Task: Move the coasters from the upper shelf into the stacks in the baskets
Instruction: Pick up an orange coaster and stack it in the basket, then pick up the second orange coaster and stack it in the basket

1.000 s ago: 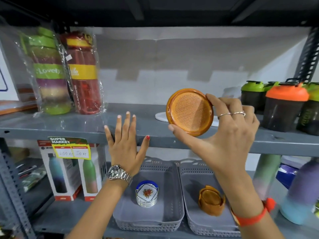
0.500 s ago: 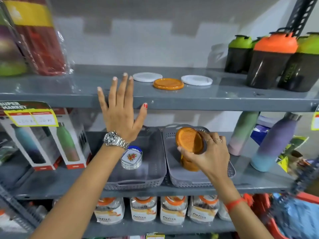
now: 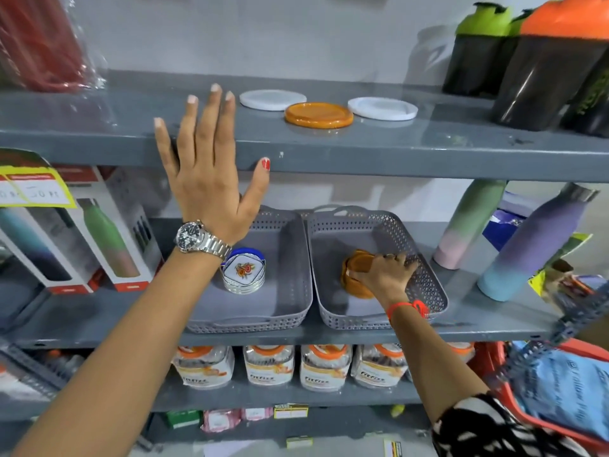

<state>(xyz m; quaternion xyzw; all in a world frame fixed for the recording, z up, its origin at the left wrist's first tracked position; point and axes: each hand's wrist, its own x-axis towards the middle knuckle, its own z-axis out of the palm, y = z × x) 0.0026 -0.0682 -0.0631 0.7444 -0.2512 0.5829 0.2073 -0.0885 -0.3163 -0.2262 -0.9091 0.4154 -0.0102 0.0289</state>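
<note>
On the upper shelf [image 3: 428, 150] lie an orange coaster [image 3: 318, 115] and two white coasters, one to its left [image 3: 272, 99] and one to its right [image 3: 382, 108]. Below stand two grey baskets. The left basket [image 3: 290, 311] holds a stack of white floral coasters [image 3: 244, 271]. The right basket [image 3: 428, 285] holds the orange coaster stack [image 3: 356, 272]. My right hand [image 3: 385, 275] is down in the right basket, fingers closed on the orange coaster at the top of that stack. My left hand [image 3: 211, 179] rests flat against the upper shelf's front edge, fingers spread.
Dark shaker bottles [image 3: 543, 67] with green and orange lids stand at the upper shelf's right. Pastel bottles [image 3: 534, 242] stand right of the baskets, boxed bottles [image 3: 99, 239] to the left. Packaged jars [image 3: 270, 367] fill the shelf below. A red basket [image 3: 560, 390] is at lower right.
My right hand has carried the orange coaster from in front of the upper shelf down onto the orange stack in the right basket. The view tilted downward. My left hand stayed on the shelf edge.
</note>
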